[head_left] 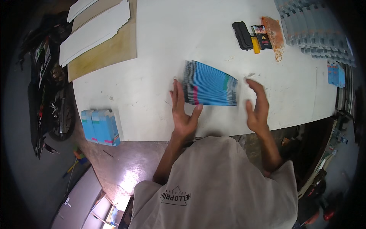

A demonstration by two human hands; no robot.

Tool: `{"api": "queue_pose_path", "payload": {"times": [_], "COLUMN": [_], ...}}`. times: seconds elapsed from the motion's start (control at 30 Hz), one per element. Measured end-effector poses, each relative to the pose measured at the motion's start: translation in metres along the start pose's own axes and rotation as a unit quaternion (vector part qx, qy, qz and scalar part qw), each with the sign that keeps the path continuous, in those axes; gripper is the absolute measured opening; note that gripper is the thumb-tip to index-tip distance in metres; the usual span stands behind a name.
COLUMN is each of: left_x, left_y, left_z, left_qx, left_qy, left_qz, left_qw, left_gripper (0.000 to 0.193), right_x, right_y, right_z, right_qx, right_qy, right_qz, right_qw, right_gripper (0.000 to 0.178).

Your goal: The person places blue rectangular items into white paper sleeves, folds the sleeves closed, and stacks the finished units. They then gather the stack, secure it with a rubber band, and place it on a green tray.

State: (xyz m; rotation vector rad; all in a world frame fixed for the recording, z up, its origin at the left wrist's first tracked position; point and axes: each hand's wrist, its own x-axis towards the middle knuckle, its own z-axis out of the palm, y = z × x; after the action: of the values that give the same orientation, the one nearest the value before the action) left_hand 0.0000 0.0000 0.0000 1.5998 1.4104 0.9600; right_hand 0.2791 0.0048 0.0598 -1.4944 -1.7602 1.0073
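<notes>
A fanned stack of flat blue cartons point(211, 84), with pink and green patches, lies on the white table in front of me. At its left end is my left hand point(183, 110), fingers stretched upward and thumb apart near the lower edge of the stack; whether it touches the cartons I cannot tell. Beyond the stack's right end, a gap away from it, my right hand point(258, 108) is held with fingers and thumb apart, slightly curved. Nothing is in either hand.
Blue boxes point(100, 128) stand at the table's left front corner. White sheets point(95, 32) lie on brown board point(126, 45) at far left. Toward the far right are a black case point(242, 35), a yellow lighter point(255, 45), an orange bag point(272, 30) and stacked grey-blue cartons point(316, 30).
</notes>
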Motion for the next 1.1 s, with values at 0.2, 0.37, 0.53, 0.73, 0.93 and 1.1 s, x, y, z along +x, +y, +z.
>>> {"api": "queue_pose_path", "payload": {"times": [0.2,0.37,0.53,0.73,0.93,1.1], "left_x": [0.001,-0.002,0.050,0.065,0.049,0.046], "left_y": [0.015,0.010,0.004,0.033,0.037,0.040], "left_z": [0.001,-0.024,-0.007,0.002,0.013,0.020], "left_qx": [0.084,0.076,-0.085,-0.164,-0.135,-0.039], "left_qy": [-0.055,-0.044,0.014,0.017,-0.014,0.013], "left_qz": [0.041,0.079,0.093,0.071,0.079,0.061], "left_qw": [0.994,0.993,0.992,0.984,0.988,0.997], "left_gripper": [0.117,0.112,0.099,0.104,0.099,0.106], "right_x": [-0.008,-0.002,0.024,0.045,0.054,0.053], "right_y": [0.010,0.020,0.025,0.036,0.012,0.041], "right_z": [0.087,0.052,0.052,0.040,0.049,0.056], "right_qx": [0.157,0.502,0.476,0.239,0.287,0.258], "right_qy": [0.136,0.195,0.161,0.123,0.094,0.132], "right_qz": [0.034,0.067,0.077,-0.040,-0.042,0.014], "right_qw": [0.978,0.840,0.861,0.962,0.952,0.957], "right_gripper": [0.091,0.090,0.088,0.089,0.086,0.069]}}
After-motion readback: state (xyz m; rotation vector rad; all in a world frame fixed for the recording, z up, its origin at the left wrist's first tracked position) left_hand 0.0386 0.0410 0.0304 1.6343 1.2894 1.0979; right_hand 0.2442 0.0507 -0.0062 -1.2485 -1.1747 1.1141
